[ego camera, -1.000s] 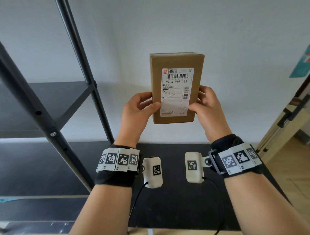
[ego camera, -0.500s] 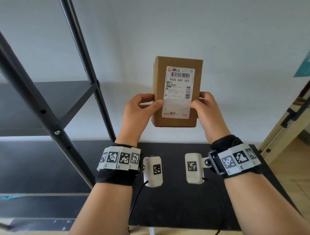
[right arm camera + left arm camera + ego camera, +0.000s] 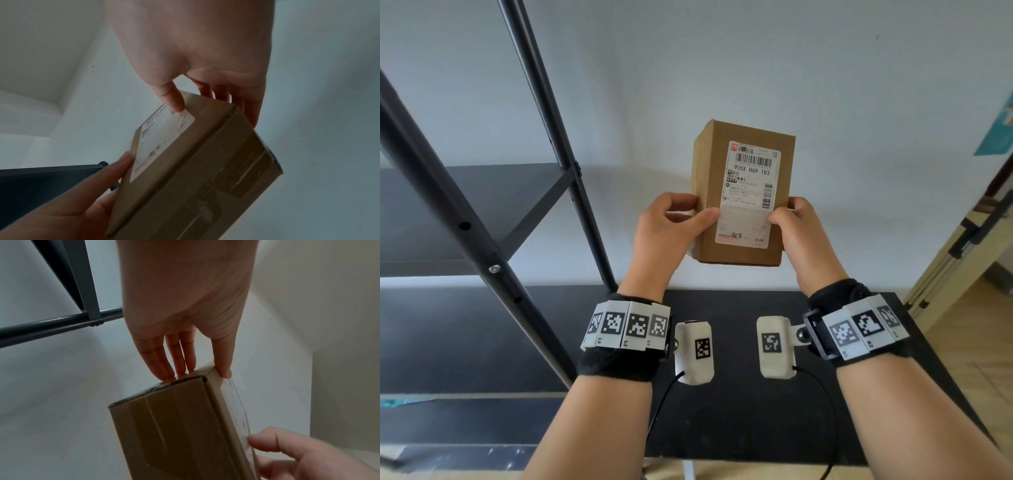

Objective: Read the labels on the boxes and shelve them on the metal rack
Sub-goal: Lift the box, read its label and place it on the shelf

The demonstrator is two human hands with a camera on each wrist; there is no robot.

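A brown cardboard box [image 3: 709,178] with a white shipping label [image 3: 750,192] is held upright in the air before the white wall, label facing me. My left hand [image 3: 671,226] grips its left edge, thumb on the front and fingers behind. My right hand [image 3: 796,224] grips the right edge the same way. In the left wrist view the left hand [image 3: 185,353] pinches the box [image 3: 174,426] at a corner. In the right wrist view the right hand [image 3: 205,81] has its thumb on the label [image 3: 162,139] of the box [image 3: 205,170].
The black metal rack [image 3: 482,246] stands at the left, with slanted posts and a dark shelf [image 3: 441,202] at mid height. A lower black surface [image 3: 739,411] lies under my forearms. A wooden frame [image 3: 969,240] leans at the right edge.
The box has turned slightly, so its left side face now shows, and it sits a little lower in the picture. Both hands keep their hold.
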